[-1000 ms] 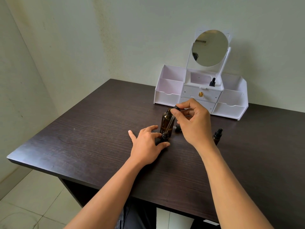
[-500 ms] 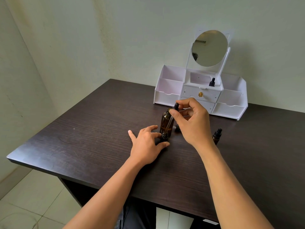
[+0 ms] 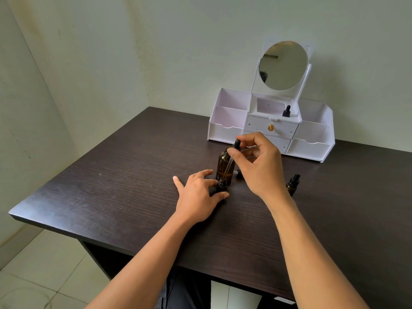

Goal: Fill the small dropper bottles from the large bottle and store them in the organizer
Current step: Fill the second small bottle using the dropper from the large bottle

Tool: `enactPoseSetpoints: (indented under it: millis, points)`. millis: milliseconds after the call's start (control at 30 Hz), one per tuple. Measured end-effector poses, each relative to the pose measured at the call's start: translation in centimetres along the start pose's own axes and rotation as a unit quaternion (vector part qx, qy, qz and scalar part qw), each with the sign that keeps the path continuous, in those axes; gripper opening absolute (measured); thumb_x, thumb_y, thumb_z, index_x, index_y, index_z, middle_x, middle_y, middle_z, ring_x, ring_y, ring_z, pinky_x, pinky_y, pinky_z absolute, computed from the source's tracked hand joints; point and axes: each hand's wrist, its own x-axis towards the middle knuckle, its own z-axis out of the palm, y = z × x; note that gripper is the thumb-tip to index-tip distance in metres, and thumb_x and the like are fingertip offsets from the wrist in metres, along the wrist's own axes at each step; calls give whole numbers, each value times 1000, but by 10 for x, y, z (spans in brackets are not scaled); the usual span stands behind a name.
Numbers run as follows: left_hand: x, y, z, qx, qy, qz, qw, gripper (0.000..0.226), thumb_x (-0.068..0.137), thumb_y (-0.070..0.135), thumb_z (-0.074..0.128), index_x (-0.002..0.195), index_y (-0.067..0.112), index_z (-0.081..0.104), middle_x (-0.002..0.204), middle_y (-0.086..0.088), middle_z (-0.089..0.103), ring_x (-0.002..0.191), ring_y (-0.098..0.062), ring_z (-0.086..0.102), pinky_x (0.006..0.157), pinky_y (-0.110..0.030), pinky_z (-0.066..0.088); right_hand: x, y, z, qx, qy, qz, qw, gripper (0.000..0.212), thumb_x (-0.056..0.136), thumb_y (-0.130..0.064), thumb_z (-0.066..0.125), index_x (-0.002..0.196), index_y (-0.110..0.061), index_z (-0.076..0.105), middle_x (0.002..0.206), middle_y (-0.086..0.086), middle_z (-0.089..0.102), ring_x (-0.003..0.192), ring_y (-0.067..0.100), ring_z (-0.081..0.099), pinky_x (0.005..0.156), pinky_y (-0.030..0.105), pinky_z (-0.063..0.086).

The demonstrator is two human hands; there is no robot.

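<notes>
Left arm (image 3: 145, 264) and right arm (image 3: 307, 253) extend from 6 o'clock, bare. Left hand (image 3: 197, 197) lies palm down on the table (image 3: 111, 186), thumb and forefinger round a small bottle (image 3: 222, 186). Right hand (image 3: 259, 168), raised at its 2 o'clock, pinches a dropper (image 3: 235, 146) between thumb and forefinger.

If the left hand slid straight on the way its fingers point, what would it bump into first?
The small bottle, which the left hand grips; past that, likely the large bottle close behind, though depth is unclear.

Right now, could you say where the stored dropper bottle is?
Head view: the dropper bottle stands in the top centre compartment of the organizer, right side, below the mirror.
</notes>
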Motion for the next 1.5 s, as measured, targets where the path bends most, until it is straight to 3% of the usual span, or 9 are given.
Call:
enactPoseSetpoints:
  millis: [133,267,400,533,900,1233,1400,1500]
  points:
    - [0,-1,1,2,1,2,1000,50,87,60,60,127,31,63,154,13,35,144,-14,25,110,-72,-9,0,3,2,-4,8,1,1000,9,87,-22,75,92,-22,67,88,-6,70,79,9,69,71,33,60]
    - [0,-1,1,3,1,5,1000,49,87,60,59,126,31,64,154,12,35,144,-14,24,110,-72,-8,0,2,1,4,0,6,1000,17,86,-22,76,100,-25,66,89,-13,67,81,8,68,72,27,58]
    - [0,-1,1,4,0,5,1000,50,87,60,59,127,31,63,154,12,35,144,-14,24,110,-72,-8,0,4,2,2,8,2,1000,8,87,-21,74,93,-19,68,88,-5,70,80,9,69,72,33,60]
    - [0,-1,2,0,1,5,1000,49,87,60,60,126,31,64,153,13,35,144,-13,25,110,-72,-9,-1,2,1,12,3,2,1000,20,86,-23,76,103,-25,65,91,-12,67,81,7,68,71,23,57]
    - [-1,0,0,-10,3,2,1000,51,86,60,61,126,29,64,153,13,36,143,-12,25,110,-71,-8,34,-16,-14,72,128,-77,986,25,89,-16,73,110,-8,64,96,2,67,81,17,69,66,19,52]
    - [-1,-1,0,-4,0,2,1000,50,87,60,60,126,30,64,153,13,35,144,-13,25,110,-72,-6,43,-9,-6,29,101,-90,990,20,90,-18,71,109,-17,63,94,-8,64,83,11,68,65,14,51]
    - [-1,-1,0,-2,-1,2,1000,50,87,60,60,126,31,64,154,13,34,144,-13,24,110,-72,-7,46,-2,0,19,69,-68,995,15,94,-21,66,109,-17,67,94,-7,67,84,13,69,68,23,57]
    - [0,-1,0,-2,-1,0,1000,50,86,61,60,126,31,64,154,13,34,144,-13,24,110,-72,-8,48,4,3,-26,38,-62,997,15,93,-21,67,108,-18,69,103,-5,68,87,0,64,70,13,51]
